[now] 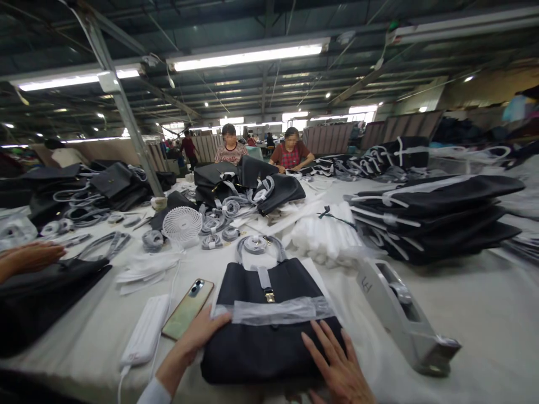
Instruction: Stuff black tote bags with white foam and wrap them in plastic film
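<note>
A black handbag (269, 348) lies flat on the table before me, with a gold clasp (269, 295) on a grey tab and a clear plastic strip (278, 310) across its front. Beyond its top edge rests a coiled grey strap (256, 243). My left hand (202, 331) touches the bag's left edge, thumb stretched over it and the other fingers partly hidden. My right hand (337, 359) lies spread on the lower right of the bag, holding nothing.
A tape dispenser (404, 314) stands at right, near stacked black bags (438, 219). Left of me are a phone (188, 308), a white power strip (145, 328) and a small white fan (182, 224). Another person's hand (31, 258) is at far left. Two people sit across the table.
</note>
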A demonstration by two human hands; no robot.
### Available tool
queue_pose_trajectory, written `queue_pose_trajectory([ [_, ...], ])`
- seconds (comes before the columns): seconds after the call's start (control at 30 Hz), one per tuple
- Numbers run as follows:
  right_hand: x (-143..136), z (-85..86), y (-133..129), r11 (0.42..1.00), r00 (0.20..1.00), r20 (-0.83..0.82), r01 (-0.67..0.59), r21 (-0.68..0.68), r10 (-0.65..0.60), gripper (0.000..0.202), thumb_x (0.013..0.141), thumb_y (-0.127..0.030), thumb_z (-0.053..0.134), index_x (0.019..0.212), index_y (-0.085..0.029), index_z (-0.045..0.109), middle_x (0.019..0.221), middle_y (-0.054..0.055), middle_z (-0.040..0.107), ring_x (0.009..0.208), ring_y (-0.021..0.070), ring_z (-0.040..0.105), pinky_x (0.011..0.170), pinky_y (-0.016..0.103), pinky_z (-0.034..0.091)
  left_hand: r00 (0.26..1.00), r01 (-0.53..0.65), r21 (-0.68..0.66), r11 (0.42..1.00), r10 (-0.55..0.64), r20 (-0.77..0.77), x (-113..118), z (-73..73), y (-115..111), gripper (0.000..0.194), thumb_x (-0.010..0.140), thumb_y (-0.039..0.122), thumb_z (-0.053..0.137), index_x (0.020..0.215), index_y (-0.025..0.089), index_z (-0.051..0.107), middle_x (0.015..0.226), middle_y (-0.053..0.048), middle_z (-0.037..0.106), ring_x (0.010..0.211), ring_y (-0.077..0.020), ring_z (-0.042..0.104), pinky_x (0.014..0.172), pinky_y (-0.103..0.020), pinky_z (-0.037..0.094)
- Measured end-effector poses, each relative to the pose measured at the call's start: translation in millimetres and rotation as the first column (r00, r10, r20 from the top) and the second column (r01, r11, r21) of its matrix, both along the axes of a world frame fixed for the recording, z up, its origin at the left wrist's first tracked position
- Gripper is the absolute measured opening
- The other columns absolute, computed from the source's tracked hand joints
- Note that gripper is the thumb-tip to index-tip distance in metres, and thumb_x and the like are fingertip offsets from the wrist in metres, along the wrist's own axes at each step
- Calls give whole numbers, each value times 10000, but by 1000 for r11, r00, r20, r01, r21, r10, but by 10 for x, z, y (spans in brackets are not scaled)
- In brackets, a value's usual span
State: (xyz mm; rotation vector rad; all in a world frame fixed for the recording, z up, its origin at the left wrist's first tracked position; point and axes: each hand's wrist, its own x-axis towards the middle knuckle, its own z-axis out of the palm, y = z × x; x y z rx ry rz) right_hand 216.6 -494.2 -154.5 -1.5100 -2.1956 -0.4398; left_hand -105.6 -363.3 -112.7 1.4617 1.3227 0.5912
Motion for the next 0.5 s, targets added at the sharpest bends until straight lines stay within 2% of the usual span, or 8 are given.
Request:
queue_pose_trajectory([
  [0.07,31,-93,7,1000,999,45,2,-1,-2,928,601,-249,601,1490,-225,335,1496,169,393,1344,411,381,1109,610,131,987,159,-74,984,-158,26,30,-48,-247,618,783,607,569,1261,215,566,1080,-78,690,944,-263,669,797,-368,550],
  [0.13,150,-177,19,998,995,90,-43,50,38,887,626,-225,564,1486,-223,344,1470,169,432,1326,378,418,1123,600,83,933,355,-44,934,-357,-46,21,-146,-435,525,809,581,551,1248,295,588,984,-21,702,819,-228,674,713,-357,560],
  [0.2,305,-228,20,987,986,132,-117,108,102,803,699,-166,501,1484,-225,344,1450,153,466,1311,311,456,1144,557,86,874,475,23,879,-469,-124,-37,-214,-431,399,832,498,550,1178,318,638,933,4,704,827,-217,663,742,-352,553],
  [0.27,438,-236,11,974,978,145,-169,148,147,738,765,-107,425,1489,-213,330,1455,146,462,1321,268,454,1153,528,118,871,474,140,869,-441,-214,-129,-216,-180,295,864,347,515,1095,267,680,990,-28,702,949,-225,643,846,-352,524],
  [0.33,530,-216,8,975,984,117,-149,163,131,697,810,-79,371,1495,-199,314,1480,154,425,1352,263,416,1150,524,147,868,433,357,828,-275,-414,-217,-184,266,324,865,154,418,1039,202,688,1112,-87,671,1087,-226,597,978,-367,455],
  [0.37,564,-208,12,978,989,96,-125,169,110,682,827,-73,353,1495,-202,313,1490,152,410,1366,263,397,1150,523,154,838,423,432,797,-163,-521,-245,-168,522,402,837,70,380,1095,189,664,1184,-106,643,1143,-226,569,1022,-384,423],
  [0.43,628,-220,33,979,995,59,-86,185,76,641,856,-87,343,1483,-217,343,1491,135,412,1377,256,382,1154,503,167,742,451,491,746,-8,-670,-245,-148,1016,580,753,-38,381,1259,171,572,1326,-142,553,1215,-239,528,1038,-407,407],
  [0.5,699,-287,80,970,993,58,-116,214,106,571,882,-165,380,1446,-246,418,1461,99,462,1368,249,399,1166,469,163,686,512,494,703,12,-728,-167,-131,1413,736,702,-86,405,1372,211,475,1450,-156,432,1239,-271,511,1029,-445,404],
])
